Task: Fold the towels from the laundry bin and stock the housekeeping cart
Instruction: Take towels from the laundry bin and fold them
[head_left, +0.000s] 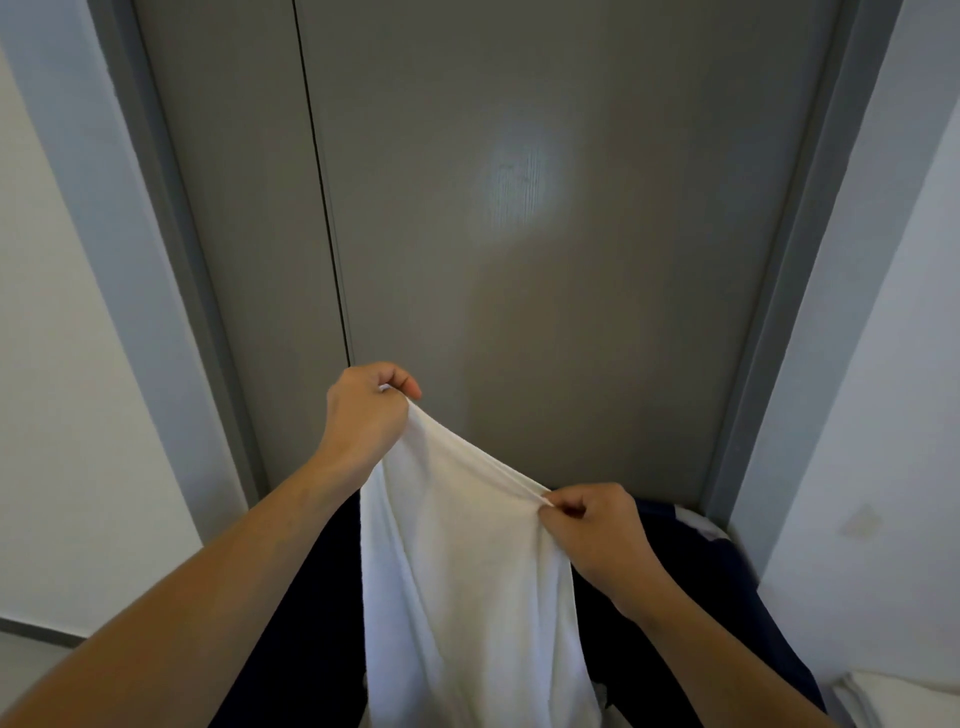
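Observation:
A white towel (467, 571) hangs down in front of me, held up by its top edge. My left hand (363, 410) pinches one upper corner, raised higher. My right hand (592, 525) pinches the same edge lower and to the right. The cloth sags between the two hands and drapes down out of the frame at the bottom. Under and behind it sits a dark navy laundry bin (717, 597), mostly hidden by the towel and my arms.
Grey double doors (519, 208) in a grey frame stand straight ahead, close behind the bin. White walls flank both sides. More white cloth (893, 701) lies at the bottom right corner, and a white piece (696, 522) shows at the bin's far right rim.

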